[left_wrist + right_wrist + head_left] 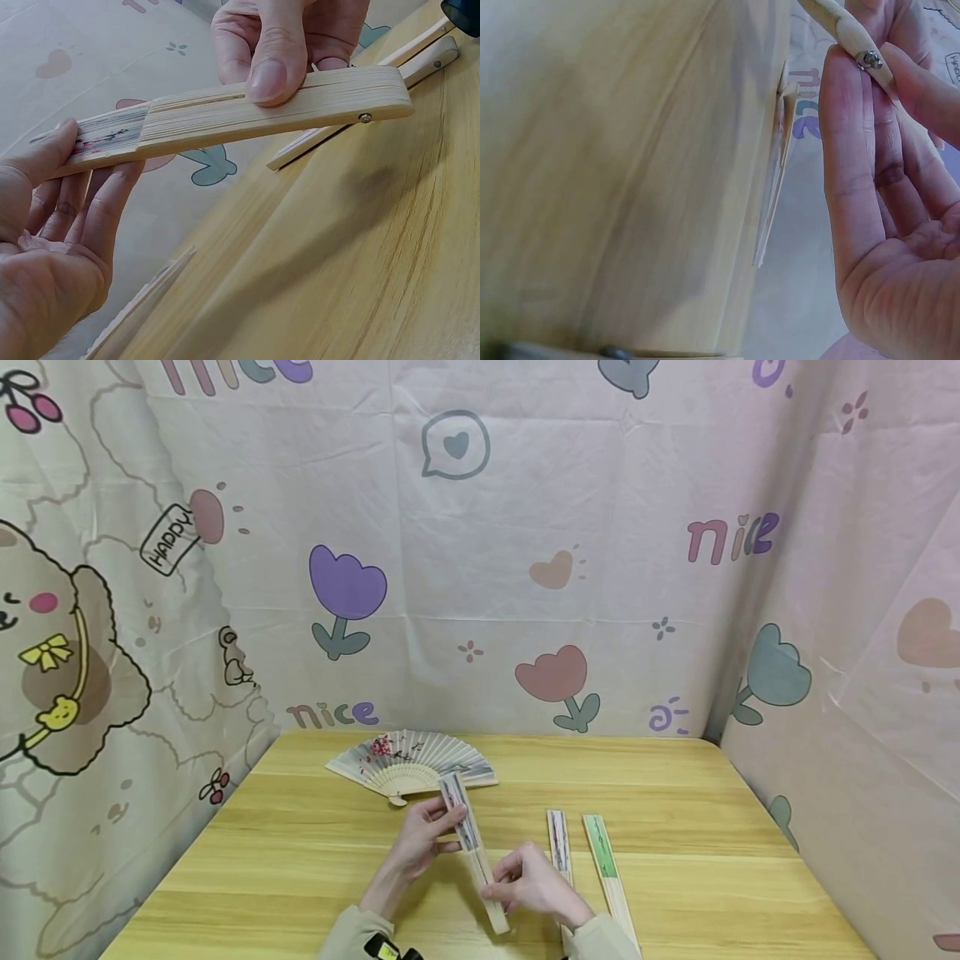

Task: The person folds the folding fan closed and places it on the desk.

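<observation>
A folded hand fan (474,852) with pale wooden ribs and a grey printed leaf is held above the table between both hands. My left hand (424,837) grips its leaf end, thumb on top and fingers beneath, as the left wrist view shows. Lower down, my right hand (531,883) pinches the bare ribs near the riveted end. The metal rivet (365,118) shows on the fan's side. Behind the left hand an open fan (412,764) with pink blossoms lies spread on the table.
To the right on the wooden table (705,827) lie two more folded fans: a grey-printed fan (558,835), partly behind the right hand, and a green fan (603,852). A patterned cloth (465,552) hangs behind the table and along both sides.
</observation>
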### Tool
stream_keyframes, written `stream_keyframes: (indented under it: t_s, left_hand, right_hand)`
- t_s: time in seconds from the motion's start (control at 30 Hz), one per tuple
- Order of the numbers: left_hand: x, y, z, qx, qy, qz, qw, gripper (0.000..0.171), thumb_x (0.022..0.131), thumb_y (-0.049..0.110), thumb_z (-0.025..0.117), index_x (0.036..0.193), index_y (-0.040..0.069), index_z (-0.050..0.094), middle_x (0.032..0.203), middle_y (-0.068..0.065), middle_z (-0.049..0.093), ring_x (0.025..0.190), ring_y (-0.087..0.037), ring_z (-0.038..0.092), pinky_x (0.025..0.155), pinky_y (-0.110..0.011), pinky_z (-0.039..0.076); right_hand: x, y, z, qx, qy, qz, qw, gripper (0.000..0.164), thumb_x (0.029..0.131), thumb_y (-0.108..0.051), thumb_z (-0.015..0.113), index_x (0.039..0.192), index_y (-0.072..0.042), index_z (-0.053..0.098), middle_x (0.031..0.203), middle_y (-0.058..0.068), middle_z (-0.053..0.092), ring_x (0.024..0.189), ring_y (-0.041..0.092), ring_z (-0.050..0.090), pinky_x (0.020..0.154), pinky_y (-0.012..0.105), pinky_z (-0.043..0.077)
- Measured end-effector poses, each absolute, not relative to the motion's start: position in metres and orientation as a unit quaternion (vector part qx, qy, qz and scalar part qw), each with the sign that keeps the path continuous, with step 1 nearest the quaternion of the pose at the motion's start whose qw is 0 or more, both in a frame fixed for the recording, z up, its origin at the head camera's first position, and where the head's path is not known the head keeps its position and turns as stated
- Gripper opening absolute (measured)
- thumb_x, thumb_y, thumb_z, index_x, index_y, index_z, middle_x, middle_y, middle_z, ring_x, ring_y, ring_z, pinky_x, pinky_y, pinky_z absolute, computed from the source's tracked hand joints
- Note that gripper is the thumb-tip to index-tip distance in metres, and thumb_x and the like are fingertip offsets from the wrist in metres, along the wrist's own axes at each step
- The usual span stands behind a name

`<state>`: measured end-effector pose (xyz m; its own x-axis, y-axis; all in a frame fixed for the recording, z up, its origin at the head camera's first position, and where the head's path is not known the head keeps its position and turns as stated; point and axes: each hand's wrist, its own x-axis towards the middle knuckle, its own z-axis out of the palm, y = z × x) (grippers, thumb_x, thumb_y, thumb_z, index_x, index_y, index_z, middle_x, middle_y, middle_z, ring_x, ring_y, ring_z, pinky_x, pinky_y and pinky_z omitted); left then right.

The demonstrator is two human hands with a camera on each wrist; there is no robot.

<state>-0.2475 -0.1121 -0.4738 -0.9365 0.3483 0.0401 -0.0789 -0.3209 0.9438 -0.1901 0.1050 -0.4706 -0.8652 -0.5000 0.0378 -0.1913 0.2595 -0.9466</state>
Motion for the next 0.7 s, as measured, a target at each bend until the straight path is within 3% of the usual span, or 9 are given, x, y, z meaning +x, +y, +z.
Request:
stream_keyframes:
  t_s: [0.2, 0.43, 0.7]
  left_hand:
    - [-0.2474, -0.1107, -0.4749, 0.116, 0.565, 0.807, 0.126, 0.016, 0.098, 0.003, 0.061, 0.101, 0.017, 0.069, 0.089, 0.006, 0.072, 0.081, -0.010, 0.071, 0.073, -0.027, 0.068]
    - [-0.2482, -0.1068, -0.4756, 0.101, 0.579, 0.801, 0.115, 0.014, 0.098, 0.002, 0.062, 0.101, 0.015, 0.068, 0.089, 0.006, 0.072, 0.081, -0.009, 0.071, 0.076, -0.028, 0.068]
    - [-0.2500, -0.1065, -0.4764, 0.158, 0.598, 0.773, 0.140, 0.021, 0.096, 0.001, 0.062, 0.117, 0.002, 0.064, 0.096, 0.005, 0.071, 0.089, -0.010, 0.071, 0.083, -0.028, 0.067]
  right_hand:
    - [-0.1897, 0.1060, -0.4701, -0.209, 0.778, -0.574, 0.146, 0.010, 0.085, -0.006, 0.078, 0.086, 0.003, 0.077, 0.076, 0.023, 0.073, 0.055, 0.008, 0.061, 0.052, 0.036, 0.066]
    - [-0.1899, 0.1074, -0.4713, -0.202, 0.773, -0.583, 0.148, 0.010, 0.085, -0.005, 0.078, 0.085, 0.005, 0.075, 0.074, 0.025, 0.072, 0.056, 0.010, 0.062, 0.055, 0.043, 0.067]
    - [-0.1903, 0.1106, -0.4714, -0.196, 0.759, -0.601, 0.157, 0.014, 0.082, 0.003, 0.077, 0.094, 0.008, 0.072, 0.076, 0.024, 0.071, 0.061, 0.010, 0.063, 0.054, 0.027, 0.065]
